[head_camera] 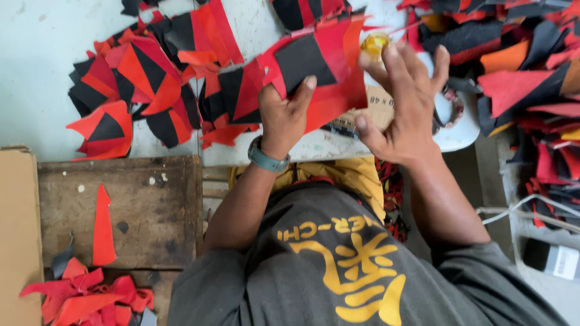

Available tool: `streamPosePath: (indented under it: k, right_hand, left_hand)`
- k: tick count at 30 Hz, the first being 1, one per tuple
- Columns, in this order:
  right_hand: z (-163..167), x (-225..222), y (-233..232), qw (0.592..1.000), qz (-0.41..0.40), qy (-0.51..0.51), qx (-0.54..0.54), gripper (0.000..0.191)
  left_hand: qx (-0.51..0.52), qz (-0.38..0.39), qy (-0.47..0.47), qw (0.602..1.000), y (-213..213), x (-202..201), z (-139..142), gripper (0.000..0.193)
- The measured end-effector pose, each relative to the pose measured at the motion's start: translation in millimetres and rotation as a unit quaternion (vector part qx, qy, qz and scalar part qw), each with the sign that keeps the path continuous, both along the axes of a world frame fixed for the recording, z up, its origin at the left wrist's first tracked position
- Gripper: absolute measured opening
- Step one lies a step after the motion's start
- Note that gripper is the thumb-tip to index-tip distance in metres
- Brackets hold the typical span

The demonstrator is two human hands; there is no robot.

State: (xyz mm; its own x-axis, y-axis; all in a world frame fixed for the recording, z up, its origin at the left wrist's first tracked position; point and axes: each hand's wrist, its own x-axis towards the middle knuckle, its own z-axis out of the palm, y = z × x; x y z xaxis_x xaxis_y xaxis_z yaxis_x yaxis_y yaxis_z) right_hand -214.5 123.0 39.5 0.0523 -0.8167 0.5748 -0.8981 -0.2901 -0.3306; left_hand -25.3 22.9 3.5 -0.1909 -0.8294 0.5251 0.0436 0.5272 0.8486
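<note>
Scattered red and black cutouts cover the pale table [36, 48]. Left hand [284, 115] pinches a red-black piece [320, 66]; right hand [405, 102], fingers spread, touches something yellow [374, 43]. Best keep the piece flat and steady.

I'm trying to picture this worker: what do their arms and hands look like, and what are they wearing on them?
Both are bare hands, no gloves. The left hand has a teal-grey band around its wrist, like a watch strap or bracelet. The right hand wears nothing that shows. Both forearms are bare; the sleeves of a grey shirt with a yellow printed design start near the elbows.
</note>
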Motion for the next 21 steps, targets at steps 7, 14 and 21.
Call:
streamPosePath:
  k: [7,14,21]
  right_hand:
    - [-3,6,3,1.000,0.000,-0.024,0.008,0.089]
    - [-1,15,3,0.999,-0.037,0.002,0.020,0.094]
    - [6,25,0,0.997,0.011,-0.076,0.015,0.096]
  left_hand:
    - [0.014,-0.024,0.033,0.999,4,-5,8,0.014]
    - [0.039,-0.015,0.041,0.998,3,-4,14,0.012]
    - [-0.006,-0.010,0.062,0.998,7,-1,20,0.014]
